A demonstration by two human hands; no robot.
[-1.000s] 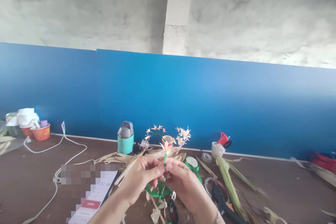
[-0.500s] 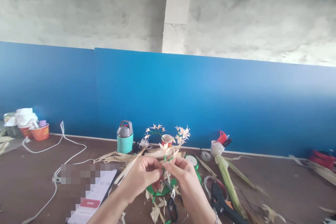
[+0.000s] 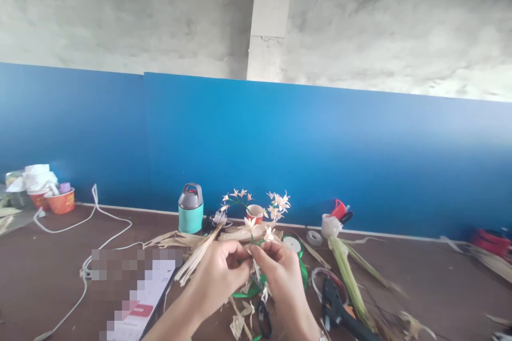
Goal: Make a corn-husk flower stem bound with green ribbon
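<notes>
At the middle of the bench, my left hand and my right hand meet with fingers pinched around the green stem of a corn husk flower. Its pale pointed petals stick up above the fingertips, with a second small bloom to the right. The fingers hide most of the stem. Below the hands lie black-handled scissors, green ribbon and husk scraps. Just behind, a paper cup stands among finished sprays of husk flowers.
A black glue gun lies to the right, near a bundle of green stalks. A turquoise flask stands by the blue partition. At left are a phone, a white cable and orange cups.
Both hands have shifted slightly, staying pinched together at the stem. The green end that hung under my left hand no longer shows there, and the second bloom has turned more upright.
</notes>
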